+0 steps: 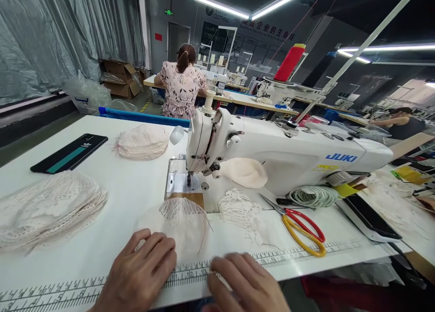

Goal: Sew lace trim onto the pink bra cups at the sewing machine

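Our left hand (pixel 146 266) loosely open near lace piece (pixel 183 221), likely within easy reach; right hand (pixel 244 280) blurred, grip unclear.

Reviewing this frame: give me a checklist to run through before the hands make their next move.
1. Left hand away from the needle: ok, it is at the table's near side.
2. Right hand empty: cannot tell, its fingers are blurred.
3. Sheer cream lace piece under the metal presser foot: not ok, it lies in front of it.
4. Scissors with red and yellow handles off the needle plate: ok, they lie to its right.
5. Needle threaded: cannot tell, too small to see.
6. White lace pile off the needle plate: ok, it sits to the left.
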Available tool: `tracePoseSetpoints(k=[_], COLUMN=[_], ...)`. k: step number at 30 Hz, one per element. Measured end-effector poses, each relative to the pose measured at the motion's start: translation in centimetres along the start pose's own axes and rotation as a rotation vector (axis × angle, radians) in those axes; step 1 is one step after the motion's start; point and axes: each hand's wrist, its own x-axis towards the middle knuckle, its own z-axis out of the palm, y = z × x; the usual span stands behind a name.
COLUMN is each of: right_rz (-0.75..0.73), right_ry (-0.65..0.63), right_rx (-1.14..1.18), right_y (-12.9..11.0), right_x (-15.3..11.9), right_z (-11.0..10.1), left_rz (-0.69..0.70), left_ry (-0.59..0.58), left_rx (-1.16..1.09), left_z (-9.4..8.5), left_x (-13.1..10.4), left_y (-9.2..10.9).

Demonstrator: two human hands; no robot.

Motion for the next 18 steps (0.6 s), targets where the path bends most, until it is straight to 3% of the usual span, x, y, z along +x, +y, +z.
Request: tracePoseSetpoints(k=[3,6,12,18], right_rz=[-0.058,-0.028,0.004,-0.011], right_ry=[0.027,-0.056,-0.063,0.007], right_rx=[0.113,0.156,0.162,0.168], right_y=[0.0,0.3,0.4,0.4], right_x=[2.9,2.9,1.9,2.1], right_z=[2.3,3.7,3.8,3.9], left_rz=[0.016,0.03,0.041,0.092], left_ry=[0.004,0.017,0.04,0.109], left_rx=[0.004,-0.021,-0.042,-0.045], left_z=[0.2,0.5,0.7,0.5], left_x=[-0.4,-0.6,-0.6,-0.3], left_y=[-0.2,-0.3,-0.2,0.0])
